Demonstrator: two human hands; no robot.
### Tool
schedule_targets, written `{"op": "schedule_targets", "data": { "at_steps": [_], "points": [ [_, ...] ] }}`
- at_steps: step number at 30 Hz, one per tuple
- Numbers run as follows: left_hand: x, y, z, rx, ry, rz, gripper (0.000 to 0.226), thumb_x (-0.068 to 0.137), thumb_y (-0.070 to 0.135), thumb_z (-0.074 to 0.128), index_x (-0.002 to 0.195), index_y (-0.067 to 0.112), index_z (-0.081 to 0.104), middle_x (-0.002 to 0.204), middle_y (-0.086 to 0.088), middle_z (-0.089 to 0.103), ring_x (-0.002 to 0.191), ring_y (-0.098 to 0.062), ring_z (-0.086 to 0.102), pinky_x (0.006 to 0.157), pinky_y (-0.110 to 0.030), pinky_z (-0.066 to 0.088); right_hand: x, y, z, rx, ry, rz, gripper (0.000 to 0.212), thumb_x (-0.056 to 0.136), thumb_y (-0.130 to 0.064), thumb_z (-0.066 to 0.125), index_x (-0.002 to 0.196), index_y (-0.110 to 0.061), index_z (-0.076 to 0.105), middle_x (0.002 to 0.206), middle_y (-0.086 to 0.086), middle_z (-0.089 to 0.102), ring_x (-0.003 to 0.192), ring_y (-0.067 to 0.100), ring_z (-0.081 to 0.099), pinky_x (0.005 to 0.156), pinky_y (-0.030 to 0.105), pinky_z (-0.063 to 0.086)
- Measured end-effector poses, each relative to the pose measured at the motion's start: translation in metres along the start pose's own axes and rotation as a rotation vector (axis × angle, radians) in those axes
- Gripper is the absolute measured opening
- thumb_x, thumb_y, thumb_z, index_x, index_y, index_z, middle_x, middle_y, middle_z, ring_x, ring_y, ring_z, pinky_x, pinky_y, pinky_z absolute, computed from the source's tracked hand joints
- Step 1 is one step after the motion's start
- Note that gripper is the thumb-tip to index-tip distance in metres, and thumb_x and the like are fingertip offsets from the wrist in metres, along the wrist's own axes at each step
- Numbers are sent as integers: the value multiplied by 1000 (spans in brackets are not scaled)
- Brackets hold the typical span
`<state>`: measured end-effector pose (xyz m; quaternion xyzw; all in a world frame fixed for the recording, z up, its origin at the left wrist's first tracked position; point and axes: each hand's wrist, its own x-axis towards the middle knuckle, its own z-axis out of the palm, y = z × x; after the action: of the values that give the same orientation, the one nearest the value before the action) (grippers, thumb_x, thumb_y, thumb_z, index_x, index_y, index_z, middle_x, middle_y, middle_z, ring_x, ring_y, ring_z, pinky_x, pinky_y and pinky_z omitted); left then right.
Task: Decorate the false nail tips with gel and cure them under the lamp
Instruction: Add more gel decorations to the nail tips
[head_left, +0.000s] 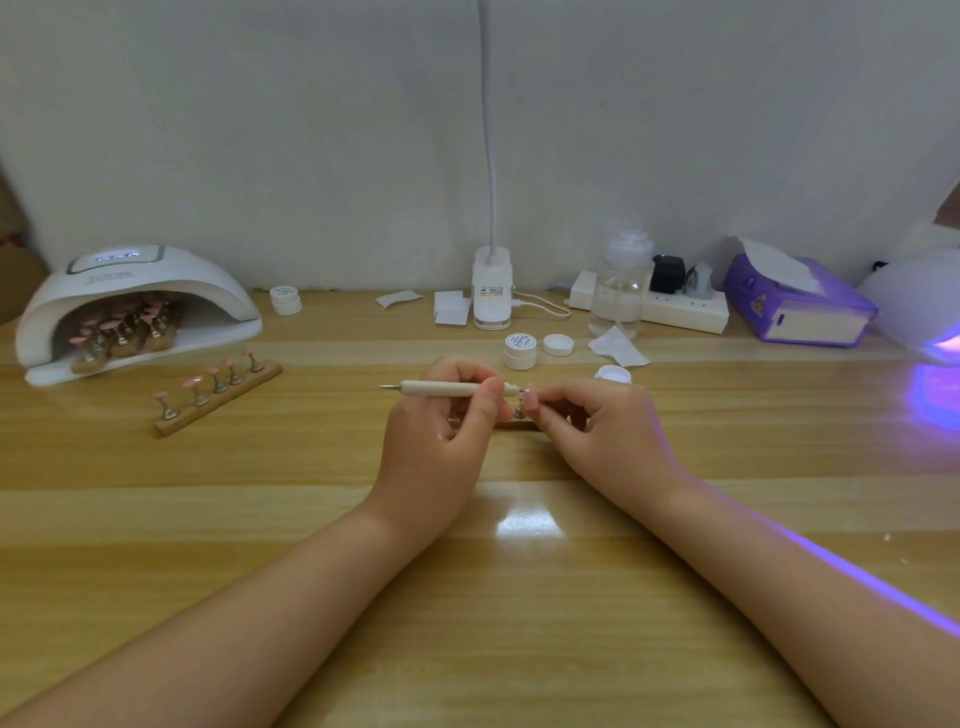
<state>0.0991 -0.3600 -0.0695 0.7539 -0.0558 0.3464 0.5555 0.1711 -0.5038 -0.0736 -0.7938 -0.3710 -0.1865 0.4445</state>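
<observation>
- Left hand (441, 415) pinches a pale pen (452, 388), lying level, tip at a pink nail tip (531, 404)
- Right hand (597, 421) pinches that tip, over a wooden strip (511, 423)
- Lamp (130, 306) sits well left of the strip; bare table (311, 519) lies between

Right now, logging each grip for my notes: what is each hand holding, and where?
Left hand grips the dotting pen along its shaft's right half; right hand pinches a pink nail tip by its edge.

Home nail-art desk, curing lamp (137, 306) on wooden tabletop (519, 597), gel jars (520, 351), tissue box (795, 304) (against plain wall)
</observation>
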Motion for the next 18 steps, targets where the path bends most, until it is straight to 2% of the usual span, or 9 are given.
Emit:
{"op": "schedule_targets", "data": {
  "at_steps": [10,14,18],
  "points": [
    [0,-1,0,-15,-4,-1,6,88,24,55,83,25,58,75,6,70,71,-2,68,64,-14,50,0,0,0,-9,15,-12,8,80,-5,72,84,-11,75,67,-9,65,57,-6,51,57,6,36],
    [0,-2,0,-1,-4,8,6,88,25,55,82,27,58,74,5,70,71,-4,68,64,-19,53,0,0,1,-11,19,-20,9,79,-2,72,83,-9,75,66,-13,62,57,-8,51,57,5,35],
    [0,-2,0,2,-3,9,6,88,25,55,82,28,58,74,5,70,71,-4,68,65,-20,53,0,1,1,-16,17,-24,9,79,-2,72,83,-10,75,68,-10,65,58,-7,51,57,5,35]
  ]
}}
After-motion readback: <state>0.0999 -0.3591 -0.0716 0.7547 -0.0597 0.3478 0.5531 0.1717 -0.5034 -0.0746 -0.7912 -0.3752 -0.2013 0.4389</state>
